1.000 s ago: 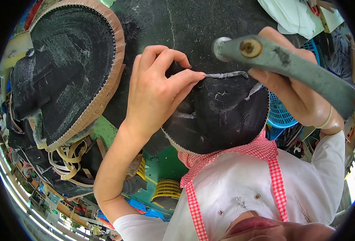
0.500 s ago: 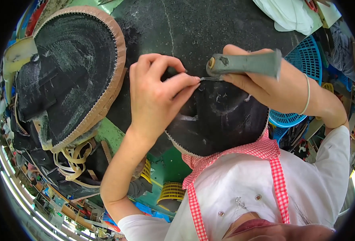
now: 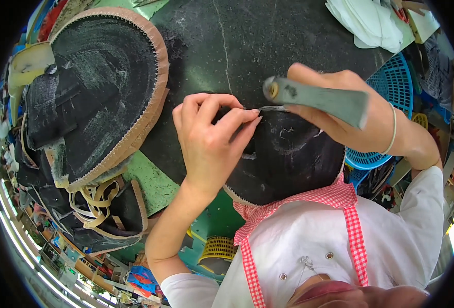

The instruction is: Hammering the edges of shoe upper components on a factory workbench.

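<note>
Blade [image 3: 272, 108] tip touches left fingers [image 3: 245, 117] (pinched).

**My workbench and what lies on it**

I work at a dark, scuffed bench top [image 3: 268, 36] with a thin crack running down it. A black round piece [image 3: 288, 159] lies on it just before me, a larger tan-edged one [image 3: 103, 92] at my left, white cut pieces [image 3: 365, 23] far right.

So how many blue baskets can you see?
1 for sure: a blue basket sits on the right, behind the right hand holding the tool. The blue lower down may be the same basket or another.
</note>
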Demonstrator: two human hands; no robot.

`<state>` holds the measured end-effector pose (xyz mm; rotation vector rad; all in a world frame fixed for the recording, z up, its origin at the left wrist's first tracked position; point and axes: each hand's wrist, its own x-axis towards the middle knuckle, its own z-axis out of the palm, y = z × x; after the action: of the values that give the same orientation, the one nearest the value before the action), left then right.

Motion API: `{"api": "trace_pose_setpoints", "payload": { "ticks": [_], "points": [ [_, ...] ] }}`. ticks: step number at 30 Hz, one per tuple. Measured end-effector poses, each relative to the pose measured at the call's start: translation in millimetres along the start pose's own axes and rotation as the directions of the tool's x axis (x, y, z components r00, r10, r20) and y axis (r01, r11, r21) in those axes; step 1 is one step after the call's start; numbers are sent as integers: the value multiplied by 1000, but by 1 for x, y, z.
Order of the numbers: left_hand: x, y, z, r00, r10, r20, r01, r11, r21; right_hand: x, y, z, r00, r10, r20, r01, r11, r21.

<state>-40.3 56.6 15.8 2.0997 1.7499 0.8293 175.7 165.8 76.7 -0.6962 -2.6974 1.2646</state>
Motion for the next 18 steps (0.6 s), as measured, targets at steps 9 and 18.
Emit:
{"api": "trace_pose_setpoints", "payload": {
  "ticks": [9, 18],
  "points": [
    [-7, 6, 5, 998, 69, -6, -68, 994, 80, 2, 1, -2, 1000, -13, -11, 11, 983, -184],
    [-16, 18, 4, 992, -7, -127, 47, 949, 310, -10, 5, 15, 990, 129, 54, -131, 991, 33]
  ]
}}
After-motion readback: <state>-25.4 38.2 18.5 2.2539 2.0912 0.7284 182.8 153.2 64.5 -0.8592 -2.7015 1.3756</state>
